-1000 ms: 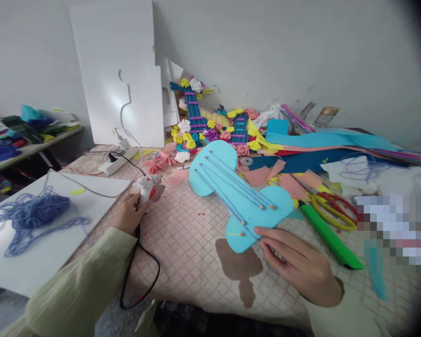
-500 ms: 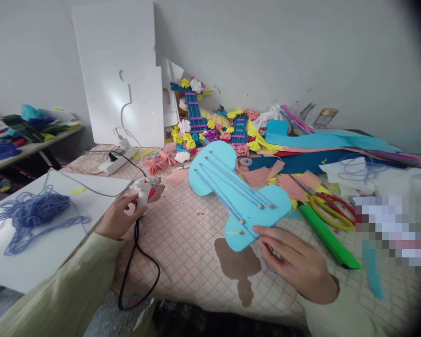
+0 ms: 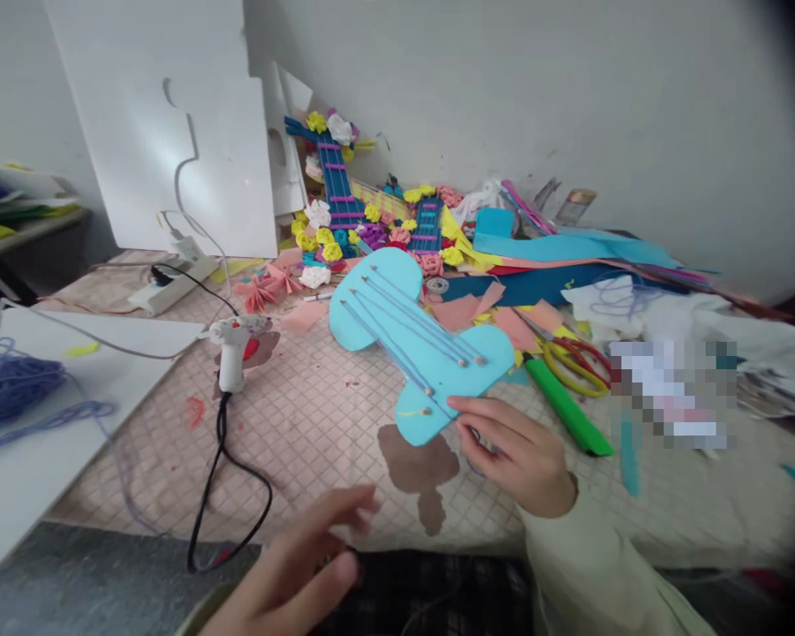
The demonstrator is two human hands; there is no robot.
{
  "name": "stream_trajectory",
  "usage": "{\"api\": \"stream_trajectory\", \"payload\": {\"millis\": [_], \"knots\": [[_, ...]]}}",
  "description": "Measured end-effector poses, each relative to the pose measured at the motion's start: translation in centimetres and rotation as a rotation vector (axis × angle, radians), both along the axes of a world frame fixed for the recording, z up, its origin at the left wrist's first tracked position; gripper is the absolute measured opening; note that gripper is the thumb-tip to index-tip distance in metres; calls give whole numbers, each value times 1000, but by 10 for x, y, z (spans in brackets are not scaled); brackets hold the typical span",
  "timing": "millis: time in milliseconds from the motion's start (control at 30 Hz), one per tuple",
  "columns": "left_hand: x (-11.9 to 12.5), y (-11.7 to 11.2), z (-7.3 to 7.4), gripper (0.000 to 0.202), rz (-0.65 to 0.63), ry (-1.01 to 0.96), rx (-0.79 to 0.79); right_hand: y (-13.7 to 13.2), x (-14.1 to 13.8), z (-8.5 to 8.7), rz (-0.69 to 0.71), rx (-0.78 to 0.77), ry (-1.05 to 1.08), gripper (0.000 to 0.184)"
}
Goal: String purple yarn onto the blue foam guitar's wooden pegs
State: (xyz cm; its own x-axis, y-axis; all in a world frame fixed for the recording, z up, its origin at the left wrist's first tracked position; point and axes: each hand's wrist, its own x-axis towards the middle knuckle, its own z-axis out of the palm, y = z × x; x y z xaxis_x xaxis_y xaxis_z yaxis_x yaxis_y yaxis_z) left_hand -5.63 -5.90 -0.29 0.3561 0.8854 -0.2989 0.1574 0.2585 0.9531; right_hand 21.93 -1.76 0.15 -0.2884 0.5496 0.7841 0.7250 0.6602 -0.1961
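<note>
My right hand (image 3: 520, 450) pinches the lower edge of a light-blue cutout board (image 3: 437, 340) with rounded lobes, forefinger on top. Several strands of blue-purple yarn (image 3: 397, 311) run along the board between small beads or pegs. One strand leads to my right fingertips; a bit of yarn shows behind the fingers. Nearer the front edge, my left hand (image 3: 311, 556) is in the air with fingers apart, holding nothing. A white hot glue gun (image 3: 233, 353) with a red trigger stands on the table at the left, its black cord looping toward the front edge.
On the left, a yarn tangle (image 3: 13, 380) lies on a white board (image 3: 106, 353). A power strip (image 3: 172, 284) sits behind. To the right are a green cutter (image 3: 566, 406), yellow-handled scissors (image 3: 573, 367) and paper scraps. Paper flowers (image 3: 324, 243) line the wall.
My left hand has let go of the glue gun and moved right and toward me. My right hand stays at the board's edge. The view has shifted to the right.
</note>
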Motion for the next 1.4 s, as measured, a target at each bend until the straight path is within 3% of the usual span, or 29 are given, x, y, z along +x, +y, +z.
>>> {"api": "stream_trajectory", "payload": {"millis": [167, 300, 467, 700, 967, 1400], "knots": [[71, 48, -20, 48, 207, -322, -77, -4, -2, 2, -4, -21, 31, 20], [92, 77, -21, 27, 55, -307, -45, -6, -1, 1, -40, -36, 36, 20], [98, 79, -22, 19, 44, -440, -133, -11, 0, -6, -114, -81, 69, 16], [100, 78, -28, 15, 55, -470, -180, -22, 3, -17, -193, -181, 90, 10], [100, 80, -31, 14, 61, -478, -185, -26, -3, -23, -272, -143, -29, 7], [100, 81, -30, 10, 85, -441, -198, -27, -5, -24, -338, -119, 0, 7]]}}
